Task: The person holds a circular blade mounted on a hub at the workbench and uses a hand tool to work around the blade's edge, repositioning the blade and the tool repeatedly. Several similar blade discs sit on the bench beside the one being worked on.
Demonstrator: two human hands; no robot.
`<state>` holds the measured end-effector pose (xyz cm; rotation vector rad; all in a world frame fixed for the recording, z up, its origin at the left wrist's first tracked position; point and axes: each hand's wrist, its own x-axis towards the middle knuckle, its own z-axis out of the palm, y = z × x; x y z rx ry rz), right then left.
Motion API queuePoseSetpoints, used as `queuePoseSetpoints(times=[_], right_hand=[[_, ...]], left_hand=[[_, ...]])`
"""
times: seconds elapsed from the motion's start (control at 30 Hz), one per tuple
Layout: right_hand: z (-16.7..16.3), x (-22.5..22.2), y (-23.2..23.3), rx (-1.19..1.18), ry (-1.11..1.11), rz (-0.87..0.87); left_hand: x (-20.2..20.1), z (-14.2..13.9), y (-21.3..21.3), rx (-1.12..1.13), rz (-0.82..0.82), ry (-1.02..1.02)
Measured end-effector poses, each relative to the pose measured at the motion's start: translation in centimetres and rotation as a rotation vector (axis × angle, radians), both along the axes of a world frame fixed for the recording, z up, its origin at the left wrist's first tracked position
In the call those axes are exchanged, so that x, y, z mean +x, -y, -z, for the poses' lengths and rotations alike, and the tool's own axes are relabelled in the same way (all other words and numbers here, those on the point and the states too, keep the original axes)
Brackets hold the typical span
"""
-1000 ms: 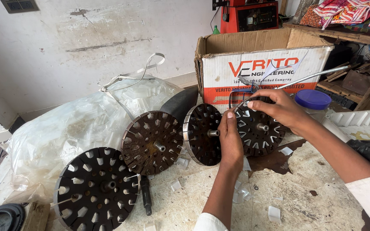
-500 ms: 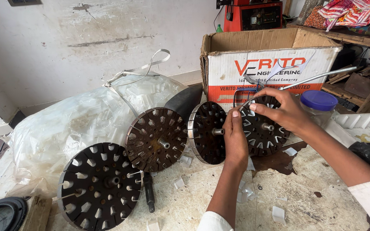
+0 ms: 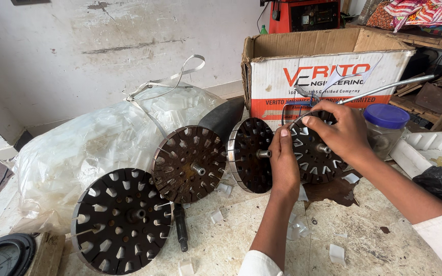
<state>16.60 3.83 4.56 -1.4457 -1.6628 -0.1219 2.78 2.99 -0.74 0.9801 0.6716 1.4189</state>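
Observation:
Several dark slotted metal rotor discs on shafts stand on the bench. My left hand [image 3: 284,158] rests on the edge of the middle disc [image 3: 250,154], between it and the right disc [image 3: 313,156]. My right hand [image 3: 341,132] is over the top of the right disc and grips a long metal tool [image 3: 379,89] with a thin rod and wire hook near its tip. Two more discs, a rusty one [image 3: 189,163] and a large black one [image 3: 121,221], stand to the left.
A big clear plastic bag [image 3: 93,143] of white pieces lies at the left. A cardboard box [image 3: 328,66] stands behind the discs, a blue-lidded jar [image 3: 384,125] and a white tray [image 3: 431,145] at the right. A gauge [image 3: 3,255] sits front left. White scraps litter the bench.
My hands stay on the right discs; my right hand has shifted slightly along the top of the right disc with the tool. The view has moved in a little.

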Motion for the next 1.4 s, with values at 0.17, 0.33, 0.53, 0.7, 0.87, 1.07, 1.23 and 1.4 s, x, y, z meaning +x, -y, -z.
queuePoseSetpoints(times=[0.17,0.33,0.53,0.7,0.87,1.07,1.23,1.4], right_hand=[[-0.1,-0.6,0.5,0.077,0.088,0.048],[-0.1,-0.8,0.4,0.119,0.148,0.037],[-0.1,-1.2,0.5,0.091,0.127,0.045],[-0.2,-1.4,0.3,0.025,0.065,0.078],[0.3,-1.0,-0.3,0.041,0.052,0.044],[-2.1,1.0,-1.3,-0.396,-0.314,-0.279],[-2.7,0.8,-0.9,-0.564,-0.448,-0.280],[-2.9,1.0,-0.8,-0.595,-0.387,-0.284]], left_hand=[[-0.2,-0.2,0.0,0.005,-0.018,-0.030],[-0.2,0.1,-0.2,0.034,-0.034,-0.014],[-0.1,0.5,-0.4,0.036,-0.050,-0.041],[-0.3,0.4,-0.4,0.034,-0.042,-0.047],[-0.7,0.1,-0.2,-0.020,-0.024,-0.097],[-0.8,-0.1,-0.1,-0.012,-0.014,-0.105],[-1.0,0.0,-0.1,-0.039,-0.013,-0.093],[-1.1,0.2,-0.1,0.028,-0.025,-0.093]])
